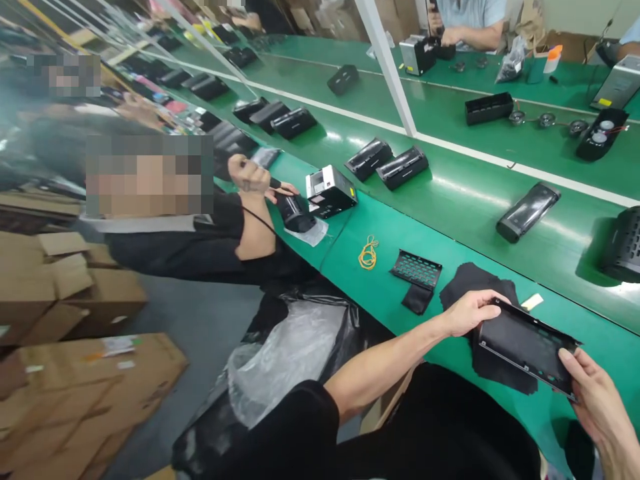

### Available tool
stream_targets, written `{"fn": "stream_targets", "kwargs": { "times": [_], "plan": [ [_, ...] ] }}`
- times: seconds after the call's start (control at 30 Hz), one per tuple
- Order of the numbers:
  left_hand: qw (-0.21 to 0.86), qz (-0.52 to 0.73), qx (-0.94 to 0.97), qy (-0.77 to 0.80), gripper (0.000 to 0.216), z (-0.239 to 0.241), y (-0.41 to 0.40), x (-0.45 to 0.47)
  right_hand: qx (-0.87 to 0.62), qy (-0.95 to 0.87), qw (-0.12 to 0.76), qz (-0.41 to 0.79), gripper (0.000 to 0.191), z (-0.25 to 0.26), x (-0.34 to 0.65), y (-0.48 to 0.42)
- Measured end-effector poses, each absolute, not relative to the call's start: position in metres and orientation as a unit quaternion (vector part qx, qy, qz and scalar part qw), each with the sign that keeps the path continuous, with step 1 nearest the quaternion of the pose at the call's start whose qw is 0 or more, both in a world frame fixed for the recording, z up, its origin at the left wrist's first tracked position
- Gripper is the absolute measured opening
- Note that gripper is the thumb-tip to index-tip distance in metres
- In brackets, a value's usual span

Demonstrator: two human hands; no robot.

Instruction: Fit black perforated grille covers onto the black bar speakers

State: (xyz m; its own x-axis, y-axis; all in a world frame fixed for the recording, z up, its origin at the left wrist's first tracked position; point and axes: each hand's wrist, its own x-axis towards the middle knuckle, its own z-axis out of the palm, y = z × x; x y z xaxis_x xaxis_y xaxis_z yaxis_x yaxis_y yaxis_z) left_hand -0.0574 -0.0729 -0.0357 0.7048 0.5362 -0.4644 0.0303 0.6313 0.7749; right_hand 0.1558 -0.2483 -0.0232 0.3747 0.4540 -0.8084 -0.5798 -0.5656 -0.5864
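Head view: perforated grille (416, 268) on the tabletop (345, 270), left of the black cloth sheets (463, 280). Left hand (473, 313) pinches one end of the black grille panel (520, 343), held above the sheets; right hand (590, 380) grips the other end. Panel looks light, thin, fairly stiff, could flex; best held by end rims, off the inner face.

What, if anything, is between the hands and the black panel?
Nothing visible. The left hand grips the panel at one end and the right hand at the other, bare skin on it. The black cloth lies on the table, behind the panel in this view, not in the hands' way.
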Motion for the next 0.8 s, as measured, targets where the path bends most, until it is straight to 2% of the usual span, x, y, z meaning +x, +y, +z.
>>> {"fn": "stream_targets", "kwargs": {
  "times": [0.17, 0.47, 0.7, 0.8],
  "plan": [
    [0.814, 0.155, 0.42, 0.369, 0.051, -0.042, -0.077, -0.056, -0.66, 0.033, 0.485, 0.574, 0.062, -0.004, 0.15, -0.255],
    [0.853, 0.131, 0.415, 0.287, 0.067, -0.025, -0.071, -0.068, -0.672, 0.044, 0.491, 0.552, 0.055, -0.001, 0.151, -0.266],
    [0.853, 0.131, 0.436, 0.255, 0.061, -0.01, -0.071, -0.067, -0.676, 0.022, 0.491, 0.548, 0.063, 0.007, 0.155, -0.274],
    [0.856, 0.121, 0.432, 0.257, 0.062, -0.005, -0.069, -0.067, -0.689, 0.024, 0.487, 0.536, 0.057, 0.01, 0.155, -0.276]
  ]
}}
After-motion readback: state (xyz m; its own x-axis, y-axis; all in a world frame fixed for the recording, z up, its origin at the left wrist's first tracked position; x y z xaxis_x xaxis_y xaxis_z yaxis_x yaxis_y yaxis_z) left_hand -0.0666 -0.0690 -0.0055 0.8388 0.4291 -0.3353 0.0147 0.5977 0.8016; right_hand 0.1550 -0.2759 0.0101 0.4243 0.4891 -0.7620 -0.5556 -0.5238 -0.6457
